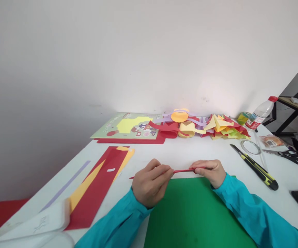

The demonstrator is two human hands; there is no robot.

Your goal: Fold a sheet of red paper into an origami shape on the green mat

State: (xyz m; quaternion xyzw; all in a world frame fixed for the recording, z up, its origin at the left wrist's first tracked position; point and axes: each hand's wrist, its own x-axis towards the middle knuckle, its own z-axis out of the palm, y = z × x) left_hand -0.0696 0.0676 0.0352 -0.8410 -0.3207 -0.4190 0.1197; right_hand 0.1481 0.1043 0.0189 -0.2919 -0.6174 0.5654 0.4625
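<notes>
Between my two hands a narrow red paper strip is stretched level, seen nearly edge-on. My left hand pinches its left end, and a red tip pokes out past that hand on the far side. At the other end, my right hand grips it between thumb and fingers. Both hands are above the far edge of a green sheet lying on the white table. Whether the strip is folded cannot be made out.
Red and orange paper pieces and a purple strip lie left, near a white case. Behind are a paper pad and folded paper shapes. Rightward are a utility knife, tape roll, scissors and bottle.
</notes>
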